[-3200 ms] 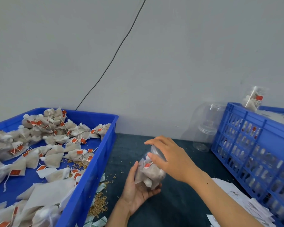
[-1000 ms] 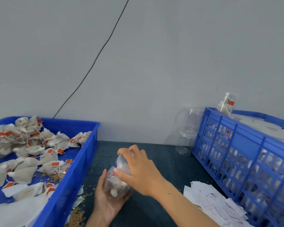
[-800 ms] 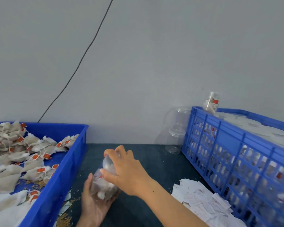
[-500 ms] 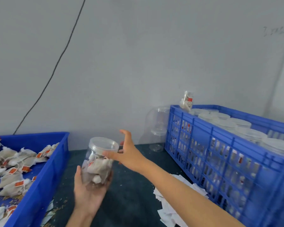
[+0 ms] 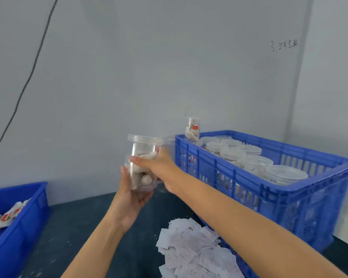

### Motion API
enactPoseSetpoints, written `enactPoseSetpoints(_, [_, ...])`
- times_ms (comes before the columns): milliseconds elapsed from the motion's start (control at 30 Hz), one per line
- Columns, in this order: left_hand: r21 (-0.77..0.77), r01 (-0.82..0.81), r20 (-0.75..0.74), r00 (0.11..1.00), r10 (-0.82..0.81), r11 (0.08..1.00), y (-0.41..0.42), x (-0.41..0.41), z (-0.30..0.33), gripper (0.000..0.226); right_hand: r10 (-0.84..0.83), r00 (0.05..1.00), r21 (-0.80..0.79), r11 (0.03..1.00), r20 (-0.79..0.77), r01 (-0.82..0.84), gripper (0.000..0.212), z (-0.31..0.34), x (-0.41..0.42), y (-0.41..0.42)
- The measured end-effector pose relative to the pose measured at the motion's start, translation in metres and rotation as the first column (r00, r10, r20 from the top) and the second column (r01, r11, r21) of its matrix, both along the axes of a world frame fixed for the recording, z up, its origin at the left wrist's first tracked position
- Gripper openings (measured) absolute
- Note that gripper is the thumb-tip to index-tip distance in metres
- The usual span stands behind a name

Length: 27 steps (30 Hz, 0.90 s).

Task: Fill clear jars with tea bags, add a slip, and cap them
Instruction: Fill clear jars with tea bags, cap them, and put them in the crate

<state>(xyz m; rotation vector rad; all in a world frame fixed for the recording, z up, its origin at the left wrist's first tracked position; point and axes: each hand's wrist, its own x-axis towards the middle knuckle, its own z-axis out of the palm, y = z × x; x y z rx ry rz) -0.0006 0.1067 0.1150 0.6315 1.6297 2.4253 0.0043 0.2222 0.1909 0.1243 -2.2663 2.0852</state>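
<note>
Head cam: capped clear jar of tea bags is up in the air, just left of the blue crate of capped jars. Right hand wraps round its side, left hand cups the bottom, fingers loosely curled I think. Paper slips piled on the table.

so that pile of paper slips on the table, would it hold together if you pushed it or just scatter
Probably scatter. The slips lie loose and overlapping at odd angles, not stacked or bound, so a push would likely fan them across the table. They look thin and flat, so likely very light, floppy, and fiddly to pick off one at a time.
</note>
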Motion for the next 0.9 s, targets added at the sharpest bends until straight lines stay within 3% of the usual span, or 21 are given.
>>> enactPoseSetpoints(100, [-0.141,-0.18,-0.077,0.982,0.17,0.974,0.021,-0.006,0.018,0.057,-0.058,0.998,0.006,0.998,-0.033,0.058,0.071,0.023,-0.001,0.03])
enactPoseSetpoints(167, [-0.149,-0.316,-0.143,0.944,0.296,0.937,0.037,-0.016,0.034,0.044,-0.087,0.996,0.009,0.996,-0.031,0.087,0.066,0.041,-0.002,0.052])
enactPoseSetpoints(267, [-0.163,-0.36,-0.271,0.912,0.309,0.919,0.066,-0.032,0.064,0.015,-0.136,0.988,0.04,0.989,-0.076,0.139,0.049,0.065,-0.005,0.088])
enactPoseSetpoints(433, [-0.218,-0.341,-0.394,0.888,0.237,0.915,0.123,-0.065,0.103,0.026,-0.276,0.953,-0.021,0.961,-0.123,0.275,0.07,0.091,-0.033,0.141])
enactPoseSetpoints(567, [-0.261,-0.323,-0.359,0.907,0.219,0.91,0.166,-0.09,0.11,0.028,-0.363,0.926,-0.098,0.93,-0.098,0.354,0.077,0.084,-0.067,0.17])
enactPoseSetpoints(733, [-0.412,-0.283,-0.334,0.931,0.145,0.866,0.194,-0.122,0.102,0.035,-0.378,0.924,-0.038,0.926,-0.059,0.376,0.09,0.068,-0.096,0.201])
enactPoseSetpoints(900, [-0.571,-0.233,-0.272,0.958,0.087,0.787,0.211,-0.149,0.097,0.037,-0.413,0.911,-0.006,0.911,-0.003,0.413,0.084,0.054,-0.119,0.227])
